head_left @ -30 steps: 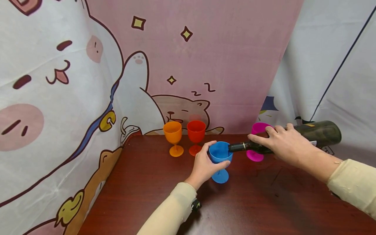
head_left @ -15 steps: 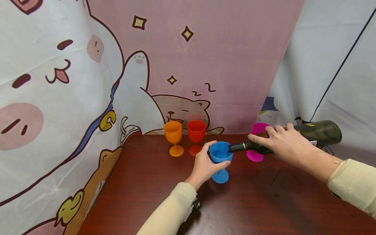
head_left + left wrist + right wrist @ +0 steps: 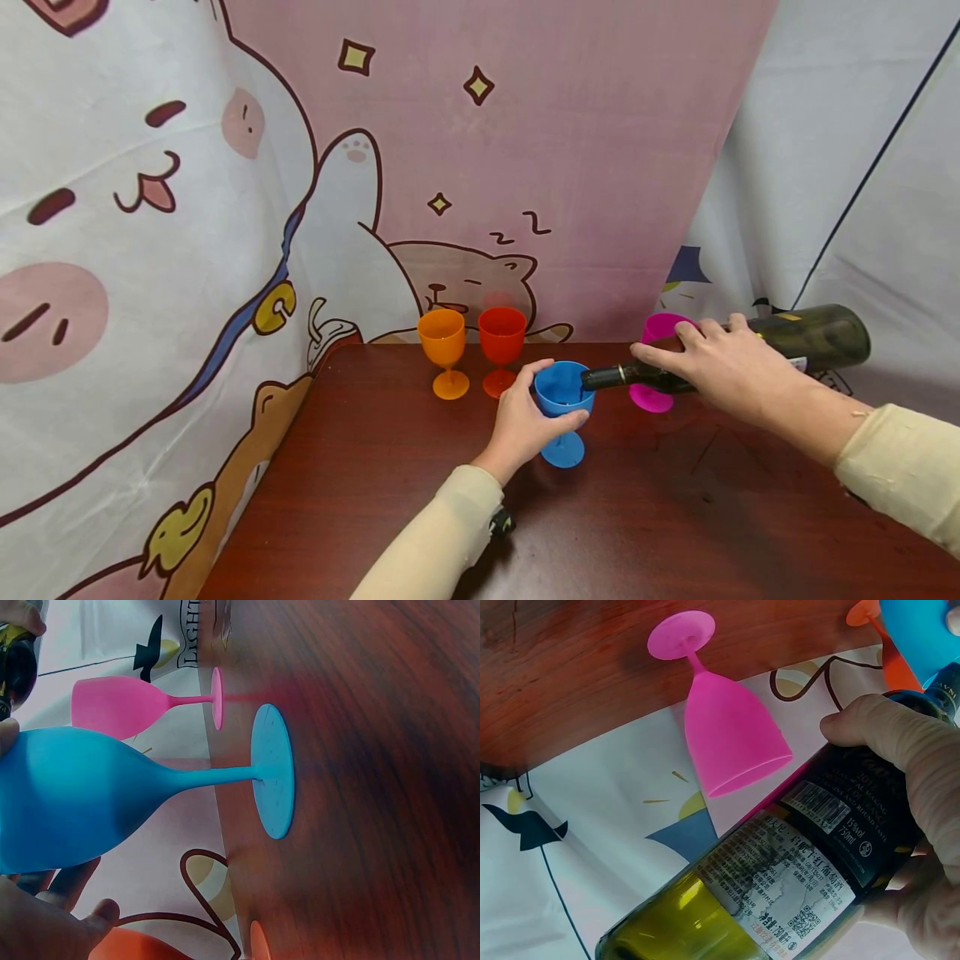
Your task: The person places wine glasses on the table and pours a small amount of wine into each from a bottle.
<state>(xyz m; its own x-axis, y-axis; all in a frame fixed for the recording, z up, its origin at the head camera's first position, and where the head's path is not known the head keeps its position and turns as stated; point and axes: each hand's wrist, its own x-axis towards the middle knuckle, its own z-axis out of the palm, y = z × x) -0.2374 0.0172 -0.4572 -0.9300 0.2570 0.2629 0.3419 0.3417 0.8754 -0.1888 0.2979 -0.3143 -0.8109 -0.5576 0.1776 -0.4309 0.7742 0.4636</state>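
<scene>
My left hand (image 3: 522, 422) grips the bowl of a blue goblet (image 3: 564, 407), which stands upright on the table with its foot (image 3: 273, 772) flat on the wood. My right hand (image 3: 738, 367) wraps around a dark green wine bottle (image 3: 813, 340), tipped nearly level with its base to the right. At the goblet's rim, the bottle's neck (image 3: 606, 377) points into the bowl, and a thin dark stream seems to run from its mouth. In the right wrist view the bottle's white back label (image 3: 776, 885) shows, partly worn. How full the goblet is cannot be made out.
Behind, an orange goblet (image 3: 442, 337) and a red goblet (image 3: 502, 336) stand side by side. A magenta goblet (image 3: 651, 398) stands behind the bottle, partly hidden by it. The brown table (image 3: 360, 500) ends at a cartoon-printed cloth (image 3: 600, 167) at back and left.
Hardly anything differs. The bottle and right hand have shifted very slightly left, while the left hand and blue goblet hold their place.
</scene>
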